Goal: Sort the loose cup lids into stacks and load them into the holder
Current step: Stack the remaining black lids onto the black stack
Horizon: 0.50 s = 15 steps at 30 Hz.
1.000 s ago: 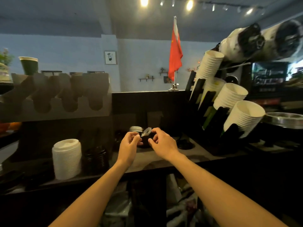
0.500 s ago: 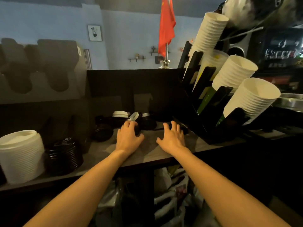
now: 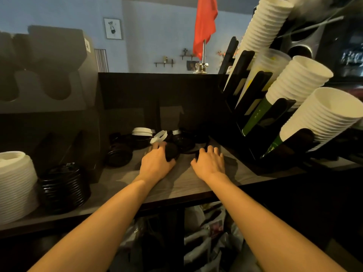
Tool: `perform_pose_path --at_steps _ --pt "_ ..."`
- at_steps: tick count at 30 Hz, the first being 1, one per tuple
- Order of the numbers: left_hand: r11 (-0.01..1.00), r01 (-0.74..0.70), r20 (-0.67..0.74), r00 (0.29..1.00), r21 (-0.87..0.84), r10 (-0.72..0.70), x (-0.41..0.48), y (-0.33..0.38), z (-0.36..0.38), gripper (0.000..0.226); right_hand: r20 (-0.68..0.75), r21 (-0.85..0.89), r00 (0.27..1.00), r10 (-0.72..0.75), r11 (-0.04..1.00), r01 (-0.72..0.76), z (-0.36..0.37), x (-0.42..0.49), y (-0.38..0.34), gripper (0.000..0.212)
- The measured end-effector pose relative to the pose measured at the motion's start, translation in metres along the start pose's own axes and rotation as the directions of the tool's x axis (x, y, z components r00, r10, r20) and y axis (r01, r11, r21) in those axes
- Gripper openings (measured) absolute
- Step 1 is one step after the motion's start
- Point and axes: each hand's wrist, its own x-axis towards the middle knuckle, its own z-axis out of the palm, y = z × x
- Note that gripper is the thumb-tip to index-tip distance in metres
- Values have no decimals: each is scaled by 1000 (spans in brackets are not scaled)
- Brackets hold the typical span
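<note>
Several loose lids (image 3: 160, 136) lie scattered at the back of the surface (image 3: 176, 183); they look light, thin and springy, best pinched at the rim. Left hand (image 3: 157, 163) curls round a black lid (image 3: 171, 153); right hand (image 3: 211, 161) rests spread, holding nothing.

Dim counter, deep shadows (underneath nearly black), wide-angle bending at edges
</note>
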Motion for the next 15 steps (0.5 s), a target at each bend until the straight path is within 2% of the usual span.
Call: perform_pose_path --at_steps 3,8,15 --pt "998 -44 -35 998 33 45 -2 3 0 74 -27 25 1000 -1 1000 2 -3 -3 0 45" --pt "999 52 118 992 16 -53 5 0 3 93 167 169 977 130 973 -159 -5 -2 5 73" --pt "988 -3 -14 1000 -155 1 7 -1 0 94 -79 166 997 -21 986 34 -6 -4 -1 81"
